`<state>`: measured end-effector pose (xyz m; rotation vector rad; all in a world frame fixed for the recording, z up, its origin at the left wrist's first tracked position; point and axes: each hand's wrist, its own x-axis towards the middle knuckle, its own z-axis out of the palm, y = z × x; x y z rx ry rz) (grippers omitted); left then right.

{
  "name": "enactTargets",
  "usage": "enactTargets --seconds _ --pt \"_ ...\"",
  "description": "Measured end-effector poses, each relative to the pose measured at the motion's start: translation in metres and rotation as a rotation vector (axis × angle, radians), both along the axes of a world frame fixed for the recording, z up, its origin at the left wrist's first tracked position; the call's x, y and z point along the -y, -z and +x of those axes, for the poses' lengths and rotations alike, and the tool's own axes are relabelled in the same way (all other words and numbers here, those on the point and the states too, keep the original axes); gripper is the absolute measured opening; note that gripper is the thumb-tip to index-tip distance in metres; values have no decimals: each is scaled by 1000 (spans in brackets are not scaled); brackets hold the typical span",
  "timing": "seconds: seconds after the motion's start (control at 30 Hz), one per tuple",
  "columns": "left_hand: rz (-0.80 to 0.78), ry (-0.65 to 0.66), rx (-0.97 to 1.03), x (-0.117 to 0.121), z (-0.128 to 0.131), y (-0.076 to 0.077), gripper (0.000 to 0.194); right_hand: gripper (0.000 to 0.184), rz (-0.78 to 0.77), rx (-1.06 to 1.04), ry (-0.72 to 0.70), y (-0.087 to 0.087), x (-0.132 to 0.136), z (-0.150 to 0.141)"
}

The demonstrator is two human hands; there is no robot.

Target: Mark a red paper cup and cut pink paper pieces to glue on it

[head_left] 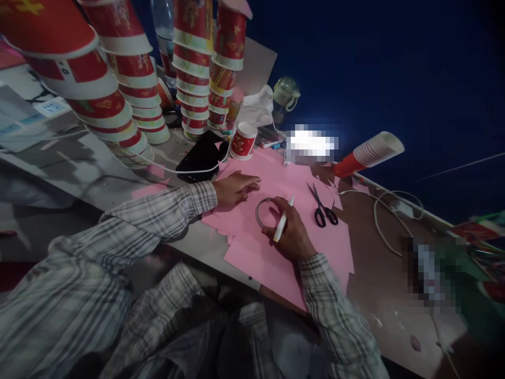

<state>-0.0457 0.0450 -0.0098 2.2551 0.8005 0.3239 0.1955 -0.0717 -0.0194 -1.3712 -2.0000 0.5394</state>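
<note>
My left hand (235,188) rests on the pink paper (256,252) with its fingers stretched out, holding nothing. My right hand (292,231) is closed round a white marker (283,223), held at a slant above the sheets. A thin grey ring (258,213) lies on the paper, its right side at the fingers of my right hand; I cannot tell whether they grip it too. To the right of that hand, black-handled scissors (321,208) lie on the paper with their blades slightly apart.
Stacked red-and-white paper cups (192,79) stand tall at the back left. One paper cup (243,141) stands behind the paper, beside a black phone-like object (201,158). Another cup stack (369,152) leans at the right. A white cable (379,221) loops over the table.
</note>
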Motion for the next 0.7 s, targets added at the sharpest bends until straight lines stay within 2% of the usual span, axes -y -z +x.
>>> enactTargets --seconds 0.17,0.43,0.57,0.7 --pt "-55 37 48 0 -2 4 67 79 29 13 -15 0 0 -1" --pt "187 -11 -66 11 5 7 68 81 -10 -41 -8 3 -1 -2" --pt "197 -3 -60 11 5 10 67 90 4 -63 35 7 -1 -1" --pt "190 3 -46 9 4 12 66 90 24 -40 36 7 -1 0"
